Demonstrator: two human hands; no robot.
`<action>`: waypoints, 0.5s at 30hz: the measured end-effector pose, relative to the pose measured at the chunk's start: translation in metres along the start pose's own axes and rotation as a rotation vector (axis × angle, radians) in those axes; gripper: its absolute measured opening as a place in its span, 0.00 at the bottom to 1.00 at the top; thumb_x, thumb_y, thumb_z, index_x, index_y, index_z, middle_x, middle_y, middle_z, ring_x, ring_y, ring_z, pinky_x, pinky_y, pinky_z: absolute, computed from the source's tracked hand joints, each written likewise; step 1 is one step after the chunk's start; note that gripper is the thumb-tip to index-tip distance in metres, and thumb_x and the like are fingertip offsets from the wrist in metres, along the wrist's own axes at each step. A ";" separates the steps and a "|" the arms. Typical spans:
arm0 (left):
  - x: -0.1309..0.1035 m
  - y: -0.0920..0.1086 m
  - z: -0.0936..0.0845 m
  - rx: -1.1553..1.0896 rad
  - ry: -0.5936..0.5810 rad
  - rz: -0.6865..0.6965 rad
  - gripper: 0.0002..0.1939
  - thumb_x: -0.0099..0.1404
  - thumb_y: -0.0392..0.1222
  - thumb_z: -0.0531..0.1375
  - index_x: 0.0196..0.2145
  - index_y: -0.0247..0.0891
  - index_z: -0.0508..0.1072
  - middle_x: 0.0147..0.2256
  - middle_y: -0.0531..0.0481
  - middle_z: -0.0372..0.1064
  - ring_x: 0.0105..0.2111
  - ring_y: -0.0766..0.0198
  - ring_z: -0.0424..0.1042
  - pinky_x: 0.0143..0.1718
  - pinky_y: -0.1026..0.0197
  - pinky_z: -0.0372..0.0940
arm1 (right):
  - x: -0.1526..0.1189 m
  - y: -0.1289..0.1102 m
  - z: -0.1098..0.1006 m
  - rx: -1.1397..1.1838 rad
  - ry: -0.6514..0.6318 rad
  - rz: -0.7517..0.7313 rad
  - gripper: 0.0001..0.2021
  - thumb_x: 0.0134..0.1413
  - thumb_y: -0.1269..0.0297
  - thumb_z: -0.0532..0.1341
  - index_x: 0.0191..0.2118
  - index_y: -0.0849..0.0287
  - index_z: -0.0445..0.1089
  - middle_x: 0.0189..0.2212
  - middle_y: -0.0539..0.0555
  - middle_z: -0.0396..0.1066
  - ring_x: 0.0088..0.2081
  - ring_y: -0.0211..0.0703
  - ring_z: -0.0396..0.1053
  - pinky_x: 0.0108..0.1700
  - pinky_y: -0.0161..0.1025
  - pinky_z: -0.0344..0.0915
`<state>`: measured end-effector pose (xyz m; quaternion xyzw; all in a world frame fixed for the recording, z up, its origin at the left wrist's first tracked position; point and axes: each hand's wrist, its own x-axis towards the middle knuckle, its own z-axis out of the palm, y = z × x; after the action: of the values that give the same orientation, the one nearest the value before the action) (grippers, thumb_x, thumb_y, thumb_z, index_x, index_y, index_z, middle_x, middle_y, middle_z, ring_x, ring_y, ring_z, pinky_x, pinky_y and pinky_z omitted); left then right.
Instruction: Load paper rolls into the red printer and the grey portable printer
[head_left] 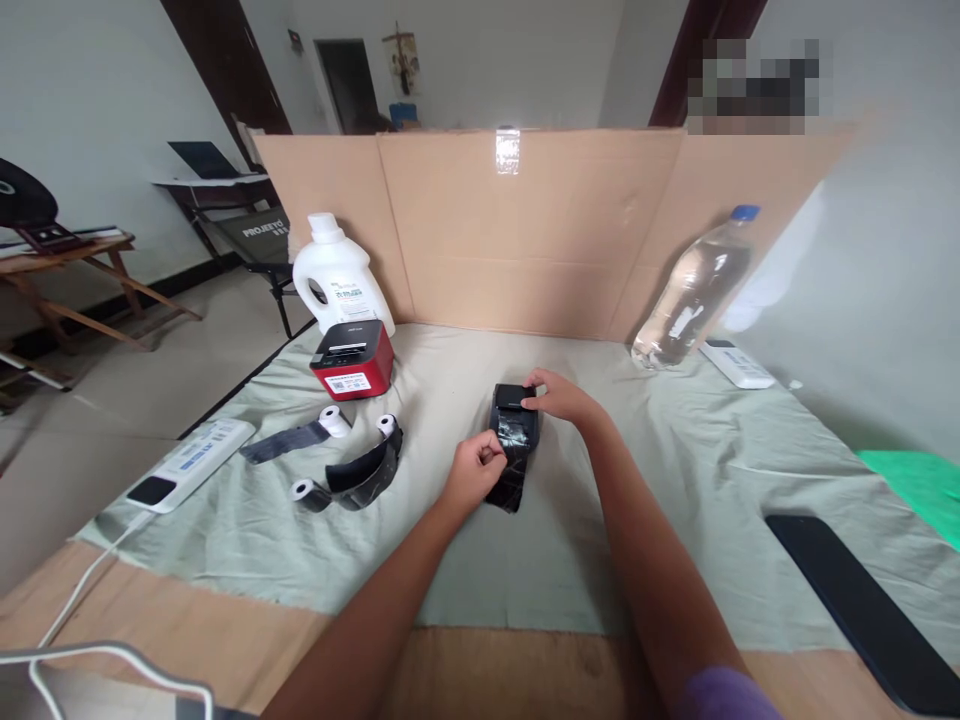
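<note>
My right hand [559, 393] is gripping the black device [513, 398], left hand [474, 468] pinching its strip [512, 485], pointing lengthwise toward the table's [517, 655] near edge.

Three paper rolls [335, 421], two bottles [697, 290], one red printer [355, 360] and what look like two power strips [191, 465]

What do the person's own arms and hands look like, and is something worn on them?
The left hand and right hand are without gloves, and both slender forearms are uncovered. No watch or bracelet shows. A plain light-purple fabric sleeve shows on the right arm at the bottom edge. The left sleeve is out of view.
</note>
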<state>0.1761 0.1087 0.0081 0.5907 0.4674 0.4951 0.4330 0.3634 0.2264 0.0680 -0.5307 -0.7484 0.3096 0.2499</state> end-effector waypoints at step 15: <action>0.030 0.002 -0.025 0.792 -0.028 -0.020 0.29 0.68 0.37 0.49 0.66 0.50 0.61 0.54 0.49 0.72 0.49 0.52 0.72 0.50 0.54 0.64 | -0.010 -0.006 0.015 0.258 -0.001 0.384 0.24 0.48 0.67 0.66 0.52 0.58 0.65 0.38 0.56 0.74 0.19 0.35 0.63 0.23 0.35 0.60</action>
<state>0.1539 0.1393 0.0186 0.7143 0.6219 0.2640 0.1826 0.3519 0.2127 0.0617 -0.6269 -0.5881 0.4446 0.2520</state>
